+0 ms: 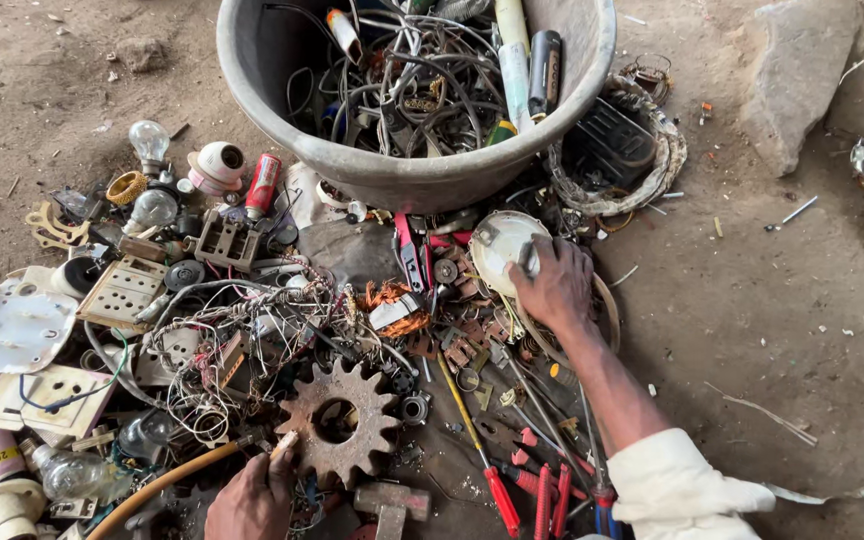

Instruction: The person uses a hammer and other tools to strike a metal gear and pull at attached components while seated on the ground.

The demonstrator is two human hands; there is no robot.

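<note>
My right hand (555,285) grips a round white fitting (500,250), fingers curled tight over its near rim, just below the grey tub (407,170) of wires. My left hand (250,500) rests narrow-fingered at the rusty gear (337,420), pinching a small stick. I judge I'm sorting scrap: lifting the fitting needs clearing tangled wire. Bare dirt lies open right of my fingers.

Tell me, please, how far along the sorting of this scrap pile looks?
Done: the grey tub already holds wires and tubes. In hand: the right hand grips a round white fitting; the left hand touches the rusty gear. Left: bulbs, switch plates and tangled wire lie spread on the ground.
</note>
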